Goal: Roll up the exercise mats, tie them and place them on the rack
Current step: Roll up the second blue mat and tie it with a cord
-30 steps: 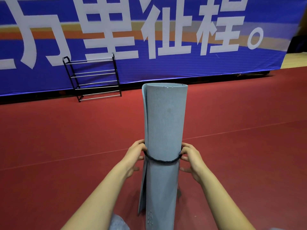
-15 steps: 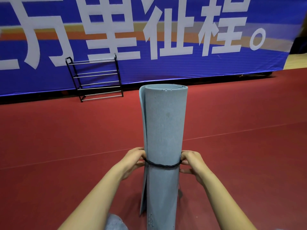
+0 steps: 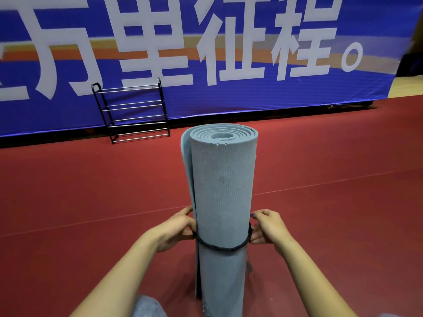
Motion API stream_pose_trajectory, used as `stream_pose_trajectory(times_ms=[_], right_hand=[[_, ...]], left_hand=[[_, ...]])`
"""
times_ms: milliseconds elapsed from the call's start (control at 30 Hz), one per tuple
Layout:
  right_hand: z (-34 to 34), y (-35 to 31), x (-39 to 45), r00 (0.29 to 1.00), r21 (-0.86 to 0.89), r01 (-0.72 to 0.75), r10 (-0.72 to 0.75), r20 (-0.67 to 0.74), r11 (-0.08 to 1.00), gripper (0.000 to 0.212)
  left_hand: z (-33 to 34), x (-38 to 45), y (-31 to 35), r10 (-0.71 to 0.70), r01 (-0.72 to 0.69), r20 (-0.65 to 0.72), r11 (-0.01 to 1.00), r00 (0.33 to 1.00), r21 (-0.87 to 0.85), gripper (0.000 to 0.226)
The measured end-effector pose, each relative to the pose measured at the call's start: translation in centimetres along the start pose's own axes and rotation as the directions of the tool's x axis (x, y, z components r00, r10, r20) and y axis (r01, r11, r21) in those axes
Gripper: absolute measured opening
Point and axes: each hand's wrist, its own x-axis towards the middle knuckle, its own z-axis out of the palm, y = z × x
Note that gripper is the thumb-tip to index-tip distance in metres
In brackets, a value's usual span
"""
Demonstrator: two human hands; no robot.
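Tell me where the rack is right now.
The rack stands empty at the upper left of the head view, on the red floor against the blue banner, beyond and left of the rolled mat.

Red sports floor (image 3: 91, 191) with a thin seam line, huge blue banner (image 3: 229, 97) with white Chinese characters along the back, bit of yellowish floor (image 3: 407, 88) far right.

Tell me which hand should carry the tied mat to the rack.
Left, probably: the rack stands ahead on the left, and the left hand already grips the mat at the cord.
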Motion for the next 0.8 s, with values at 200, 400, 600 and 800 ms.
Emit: stream_pose_trajectory(times_ms=[200, 400, 600, 800], right_hand=[[-0.4, -2.5, -1.8, 0.995, -0.223, -0.043, 0.062, 0.080, 0.974, 0.037], [-2.3, -11.9, -5.1, 0.956, 0.230, 0.289, -0.291, -0.024, 0.929, 0.036], [-1.2, -19.4, -10.6, 0.835, -0.159, 0.544, -0.512, 0.200, 0.824, 0.048], [1.8, -20.7, -10.3, 0.871, -0.659, 0.490, -0.291, 0.395, 0.571, 0.066]], left_hand=[[0.0, -1.0, 0.4, 0.010, -0.009, -0.013, 0.998, 1.000, 0.063, 0.070], [0.6, -2.7, 1.7, 0.018, -0.025, 0.025, 0.951, 1.000, 0.307, 0.067], [2.8, -5.3, 5.0, 0.506, -0.503, -0.337, 0.858, 0.794, 0.102, 0.044], [4.7, -8.9, 9.7, 0.448, -0.612, -0.432, 0.676, 0.783, -0.410, 0.027]])
